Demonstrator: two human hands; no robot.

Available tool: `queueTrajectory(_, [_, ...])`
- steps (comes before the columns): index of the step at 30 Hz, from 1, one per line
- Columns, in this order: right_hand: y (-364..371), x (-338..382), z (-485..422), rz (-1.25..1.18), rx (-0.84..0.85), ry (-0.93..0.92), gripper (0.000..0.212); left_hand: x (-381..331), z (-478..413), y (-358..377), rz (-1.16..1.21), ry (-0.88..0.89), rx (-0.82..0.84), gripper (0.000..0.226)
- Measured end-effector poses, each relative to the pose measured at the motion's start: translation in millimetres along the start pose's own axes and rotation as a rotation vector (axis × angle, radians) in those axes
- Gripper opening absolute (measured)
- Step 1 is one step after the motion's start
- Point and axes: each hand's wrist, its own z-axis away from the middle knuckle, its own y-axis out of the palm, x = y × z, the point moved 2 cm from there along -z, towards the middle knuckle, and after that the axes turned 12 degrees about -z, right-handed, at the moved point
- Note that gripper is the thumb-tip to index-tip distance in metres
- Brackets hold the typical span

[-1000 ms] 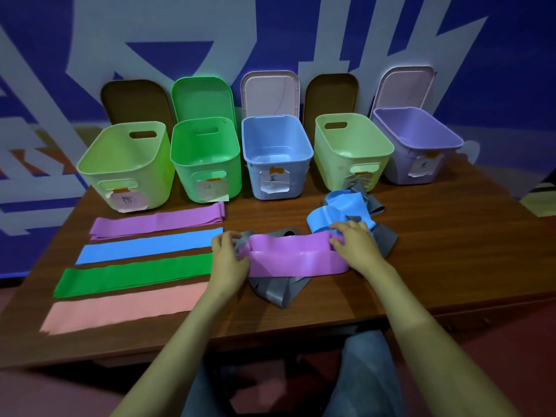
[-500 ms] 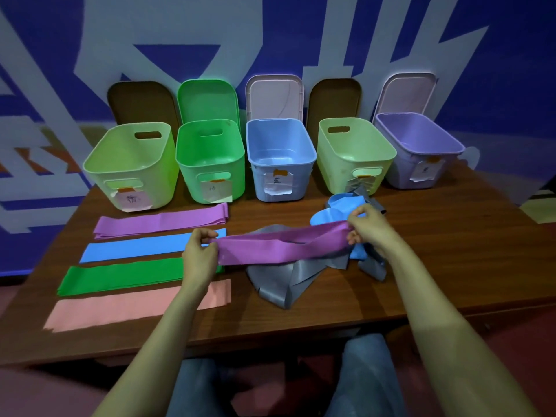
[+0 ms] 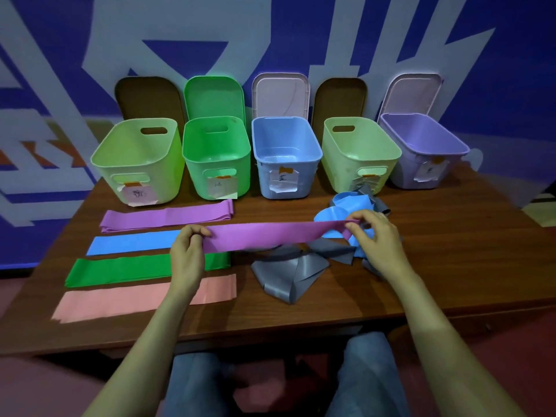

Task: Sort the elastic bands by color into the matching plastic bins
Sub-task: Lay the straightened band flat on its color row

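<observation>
Your left hand point(image 3: 188, 251) and right hand point(image 3: 379, 236) pinch the purple band point(image 3: 270, 236) by its ends above the table point(image 3: 451, 251); it looks light, soft and stretchy.

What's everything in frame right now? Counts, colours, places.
Bins: five, row at the table's back, left to right: yellow-green bin, green bin, blue bin, second yellow-green bin, purple bin.
Lids: five, brown, green, pink, brown, pink, propped upright behind the bins.
Flat bands: four, side by side on the left, back to front: flat purple band, flat blue band, flat green band, flat pink band.
Held purple band: one, stretched between both hands.
Grey bands: count unclear, heap at centre right.
Crumpled blue bands: count unclear, near the second yellow-green bin.
Table: one, brown wood.
Left hand: pinches the held band's left end.
Right hand: pinches its right end.
</observation>
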Motion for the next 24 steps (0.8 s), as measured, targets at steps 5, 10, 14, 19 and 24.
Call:
queueTrajectory(5, [48, 29, -12, 0.003, -0.073, -0.285, 0.018, 4, -18, -39, -0.039, 0.194, -0.022, 0.021])
queueTrajectory(10, [130, 46, -57, -0.128, 0.025, -0.116, 0.023, 23, -75, -104, -0.212, 0.109, -0.146, 0.028])
queueTrajectory(14, [195, 62, -78, -0.225, 0.122, 0.097, 0.024, 42, -109, -139, -0.171, -0.084, -0.124, 0.024])
queueTrajectory(19, [253, 50, -86, -0.086, 0.175, 0.102, 0.014, 68, -137, -153, -0.318, -0.240, -0.107, 0.016])
queueTrajectory(24, [285, 40, -93, 0.010, 0.210, 0.169, 0.018, 99, -163, -148, -0.406, -0.262, -0.089, 0.017])
